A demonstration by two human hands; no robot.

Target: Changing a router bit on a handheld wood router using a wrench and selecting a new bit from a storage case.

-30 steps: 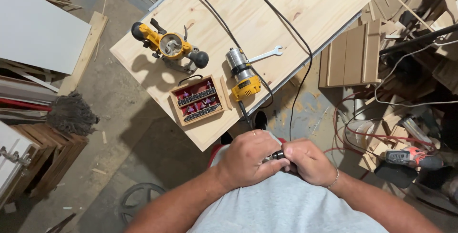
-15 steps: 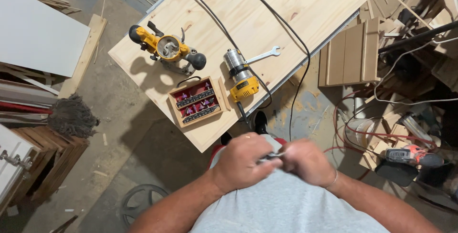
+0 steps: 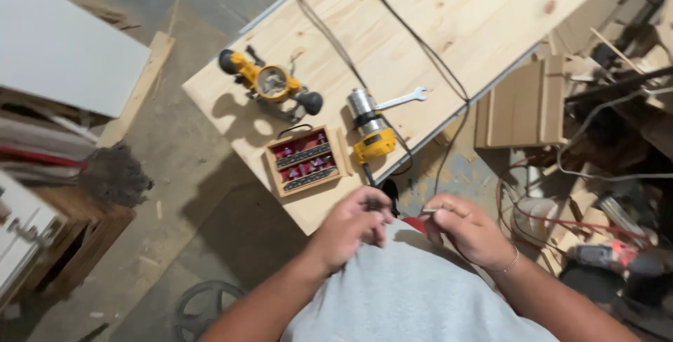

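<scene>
left hand: lower centre of frame, over the grey shirt; fingers curled in, tips pinched on something small and dark; blurred, cannot tell what.
right hand: just right of the left hand, apart from it by a narrow gap; fingers bent, thumb and forefinger nipping a small metal bit.
small metal bit: thin, grey, sticking out leftward from the right fingertips into the gap between both hands; near the left fingertips, contact cannot be told.
bracelet: thin chain on the right wrist.
wooden board: pale pine panel, upper centre to upper right, lying slantwise; near corner just above the hands.
bit case: small open wooden box, red lining, rows of bits, on the board's lower part, above and left of the left hand.
router motor: silver and yellow cylinder lying on its side, just right of the bit case.
wrench: flat silver spanner, touching the motor's upper end, pointing right.
router base: yellow, two black knobs, upper left of the bit case.
cables: two black cords running down the board from the top edge.
floor: dusty concrete, left half of frame.
white panel: upper left corner.
</scene>
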